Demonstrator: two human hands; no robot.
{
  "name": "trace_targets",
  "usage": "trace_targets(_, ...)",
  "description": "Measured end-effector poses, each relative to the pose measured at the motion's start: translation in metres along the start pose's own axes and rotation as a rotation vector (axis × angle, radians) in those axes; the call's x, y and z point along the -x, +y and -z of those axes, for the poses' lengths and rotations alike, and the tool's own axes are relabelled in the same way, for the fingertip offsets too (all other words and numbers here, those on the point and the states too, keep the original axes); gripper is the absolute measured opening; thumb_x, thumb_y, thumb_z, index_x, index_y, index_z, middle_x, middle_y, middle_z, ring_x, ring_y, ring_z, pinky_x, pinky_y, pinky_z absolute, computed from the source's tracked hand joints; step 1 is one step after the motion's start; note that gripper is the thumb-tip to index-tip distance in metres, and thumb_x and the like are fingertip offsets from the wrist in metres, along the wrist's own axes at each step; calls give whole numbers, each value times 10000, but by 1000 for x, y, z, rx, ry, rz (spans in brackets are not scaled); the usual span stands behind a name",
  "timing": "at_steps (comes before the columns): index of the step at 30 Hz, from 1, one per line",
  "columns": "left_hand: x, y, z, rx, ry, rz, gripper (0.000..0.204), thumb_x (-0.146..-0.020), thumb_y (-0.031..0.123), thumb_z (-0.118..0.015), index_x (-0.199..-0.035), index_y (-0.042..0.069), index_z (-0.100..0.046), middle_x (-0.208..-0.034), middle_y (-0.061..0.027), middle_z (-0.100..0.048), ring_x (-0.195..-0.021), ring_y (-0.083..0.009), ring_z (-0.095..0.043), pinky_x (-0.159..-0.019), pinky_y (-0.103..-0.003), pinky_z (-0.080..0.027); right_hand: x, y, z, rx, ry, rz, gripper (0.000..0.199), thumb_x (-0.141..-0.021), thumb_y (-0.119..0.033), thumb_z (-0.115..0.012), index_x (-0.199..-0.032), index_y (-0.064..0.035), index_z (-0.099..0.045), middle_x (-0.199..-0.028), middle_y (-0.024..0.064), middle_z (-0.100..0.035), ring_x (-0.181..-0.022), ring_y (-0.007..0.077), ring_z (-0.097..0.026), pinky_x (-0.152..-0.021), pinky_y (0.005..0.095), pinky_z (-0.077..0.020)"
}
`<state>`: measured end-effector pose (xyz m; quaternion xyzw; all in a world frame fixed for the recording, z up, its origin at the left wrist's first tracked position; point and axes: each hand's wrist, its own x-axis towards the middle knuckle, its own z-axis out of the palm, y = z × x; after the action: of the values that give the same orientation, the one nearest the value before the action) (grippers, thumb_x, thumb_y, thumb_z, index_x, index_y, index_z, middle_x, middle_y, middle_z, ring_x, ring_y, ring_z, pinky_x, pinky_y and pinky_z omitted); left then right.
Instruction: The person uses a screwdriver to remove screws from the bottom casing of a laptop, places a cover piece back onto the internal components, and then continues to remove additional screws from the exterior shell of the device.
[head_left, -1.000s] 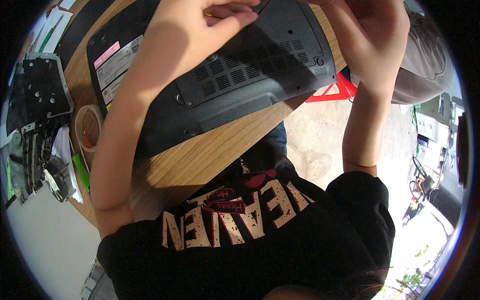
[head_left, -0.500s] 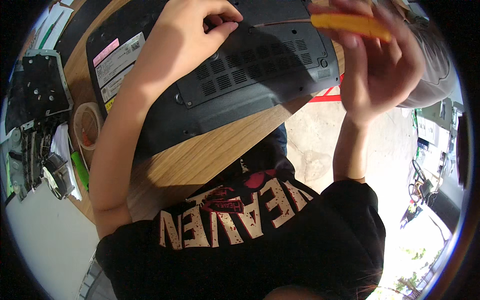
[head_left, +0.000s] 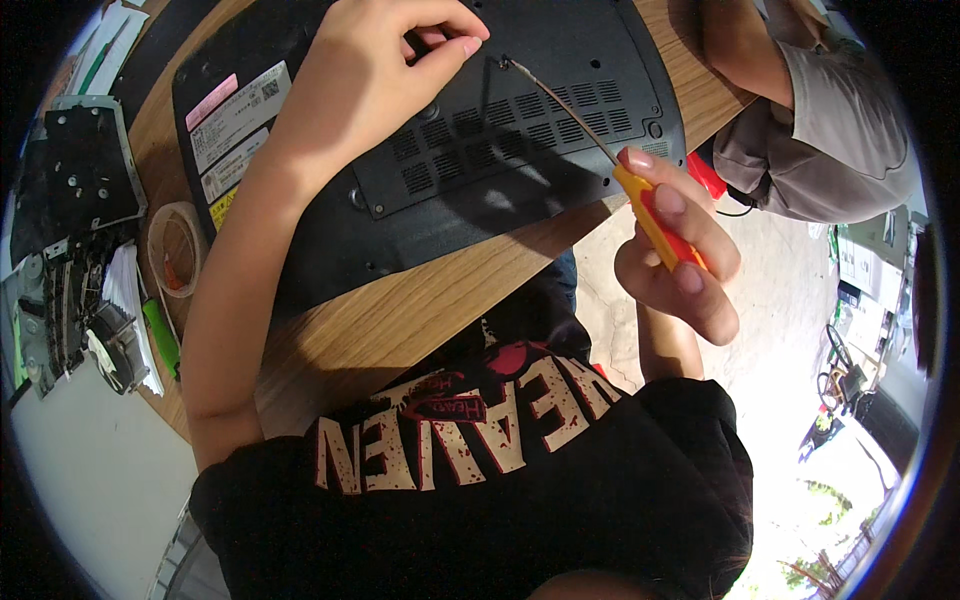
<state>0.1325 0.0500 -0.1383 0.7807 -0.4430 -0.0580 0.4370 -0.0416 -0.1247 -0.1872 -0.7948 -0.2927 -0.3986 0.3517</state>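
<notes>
A black laptop (head_left: 470, 215) lies bottom side up on the wooden table, with vent slots, screw holes and labels on its base. My right hand (head_left: 690, 250) grips the yellow and red handle of a screwdriver (head_left: 648, 208), off the laptop's near right edge. Its thin shaft slants up and left over the base, and a small dark piece shows at the tip, too small to name. My left hand (head_left: 385, 75) is over the laptop's far part, thumb and forefinger pinched close to that tip. Whatever the pinch may hold is hidden.
A round clear tub (head_left: 172, 250) and a green-handled tool (head_left: 160, 335) lie left of the laptop. Beyond them are a black metal plate (head_left: 85, 170) and machine parts (head_left: 115, 345). At the far right another person's arm (head_left: 745, 45) and grey-clad leg (head_left: 810, 150) are close to the table.
My right hand has come down and left, swinging the screwdriver from nearly level to a steep slant, its tip now near the left fingers. My left hand has barely moved.
</notes>
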Motion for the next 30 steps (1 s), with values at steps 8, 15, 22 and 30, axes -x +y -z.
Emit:
trace_targets(8, 0, -1, 0, 11, 8, -4, 92, -783, 1, -652, -871, -19, -668, -800, -98, -637, -655, -161, -614, -577, -250, -476, 6, -1, -4, -6, 41, 4, 333, -806, 36, -506, -1123, -38, -437, -1198, 282, -517, -1055, 416, -573, -804, 451, -532)
trace_targets(15, 2, -18, -6, 24, 33, -57, 84, -779, -6, -650, -861, -23, -661, -804, -101, -632, -656, -164, -618, -575, -251, -476, 6, -8, 0, 26, -19, -64, 423, -783, 69, -550, -1146, -90, -403, -1198, 234, -500, -1071, 406, -571, -823, 461, -536)
trace_targets(22, 3, -21, -14, 45, 71, -162, 86, -752, -12, -670, -836, -23, -655, -808, -107, -627, -687, -216, -626, -596, -285, -485, 3, -9, 3, 270, -95, -35, 414, -924, 22, -467, -1213, -135, -215, -1146, 171, -456, -912, 393, -647, -672, 421, -611)
trace_targets(30, 7, -16, -22, -114, 123, -300, 62, -725, 5, -696, -757, -13, -646, -781, -100, -608, -702, -254, -612, -620, -308, -492, 7, -10, -5, 147, 26, -98, 573, -735, 128, -616, -1150, -142, -328, -1146, 169, -488, -1005, 393, -614, -743, 423, -577)
